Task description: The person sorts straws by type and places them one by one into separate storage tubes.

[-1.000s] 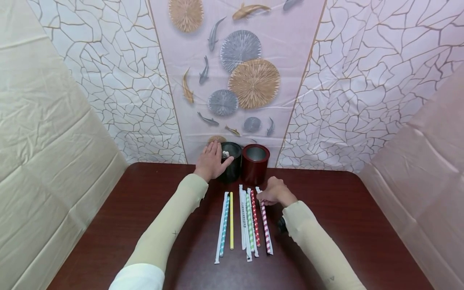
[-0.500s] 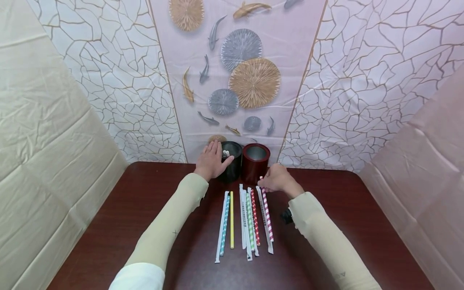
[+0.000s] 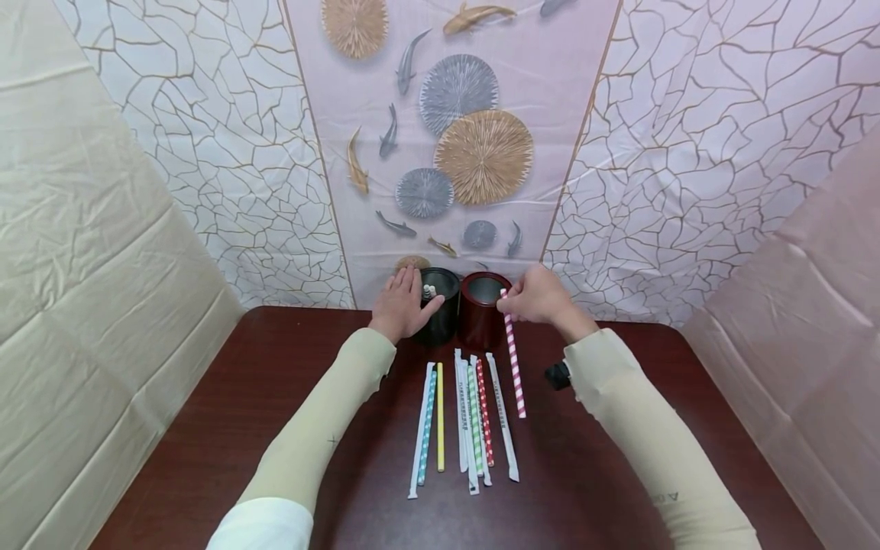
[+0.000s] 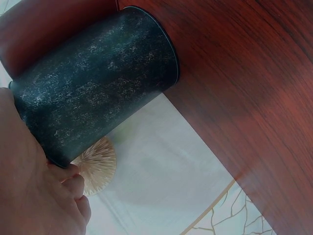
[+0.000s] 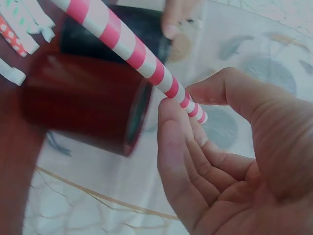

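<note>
Between thumb and fingers, my right hand [image 3: 539,296] pinches a pink-and-white striped straw [image 3: 514,365] near its upper end; the straw hangs down in front of the table's back part. Close beside that hand stands the dark red canister [image 3: 481,325], its top uncovered. My left hand [image 3: 400,307] rests with extended fingers on the rim of the black canister [image 3: 445,319], which holds a few white-tipped things [image 3: 429,291]. In the right wrist view the striped straw [image 5: 134,53] crosses in front of the red canister [image 5: 83,103].
On the table [image 3: 289,397] lie a blue straw [image 3: 427,428], a yellow straw [image 3: 441,416], a green striped straw [image 3: 474,420], a red dotted straw [image 3: 484,412] and several white paper wrappers [image 3: 504,420]. A patterned cloth [image 3: 371,252] hangs behind the canisters.
My right hand has moved up and away from the table with the pink striped straw, leaving the white wrapper lying there. The left hand has stayed on the black canister.
</note>
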Demonstrator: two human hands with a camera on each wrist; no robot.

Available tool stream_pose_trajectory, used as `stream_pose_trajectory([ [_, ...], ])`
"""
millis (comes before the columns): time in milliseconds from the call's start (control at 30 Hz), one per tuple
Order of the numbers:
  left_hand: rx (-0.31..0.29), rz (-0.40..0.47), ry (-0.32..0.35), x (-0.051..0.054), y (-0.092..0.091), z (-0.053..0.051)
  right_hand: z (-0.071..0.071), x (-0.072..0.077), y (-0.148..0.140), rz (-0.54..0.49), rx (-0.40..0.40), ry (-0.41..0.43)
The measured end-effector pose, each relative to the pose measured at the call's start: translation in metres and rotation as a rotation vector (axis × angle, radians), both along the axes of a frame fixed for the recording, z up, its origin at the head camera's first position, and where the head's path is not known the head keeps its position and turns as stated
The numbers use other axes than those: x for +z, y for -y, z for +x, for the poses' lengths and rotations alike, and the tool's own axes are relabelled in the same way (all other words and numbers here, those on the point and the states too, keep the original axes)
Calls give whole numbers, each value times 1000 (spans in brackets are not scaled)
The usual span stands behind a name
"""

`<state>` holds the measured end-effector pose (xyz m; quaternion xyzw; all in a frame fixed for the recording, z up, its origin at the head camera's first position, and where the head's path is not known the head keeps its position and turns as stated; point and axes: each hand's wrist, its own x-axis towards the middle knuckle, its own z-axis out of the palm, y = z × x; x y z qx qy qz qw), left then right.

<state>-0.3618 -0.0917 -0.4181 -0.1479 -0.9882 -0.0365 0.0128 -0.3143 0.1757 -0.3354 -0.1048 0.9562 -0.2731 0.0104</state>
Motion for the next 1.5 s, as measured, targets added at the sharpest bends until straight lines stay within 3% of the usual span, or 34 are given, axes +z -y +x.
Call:
stream_pose_trajectory([
  [100,1,0,3,1,0,0,-2,18,-2,-1,-19,-88],
  [333,-3,-5,12,1,0,-2,0,58,-4,-93,-60,-208],
  [600,-3,3,1,-2,1,-4,-1,82,6,-223,-74,-388],
  [1067,-4,-11,-5,-2,1,-4,2,87,39,-423,-55,-609],
  [1300,2,-14,-12,-3,1,-3,-2,80,56,-564,-17,-683],
  [1500,-4,-11,-3,-3,1,-3,-6,67,67,-603,-7,-739],
])
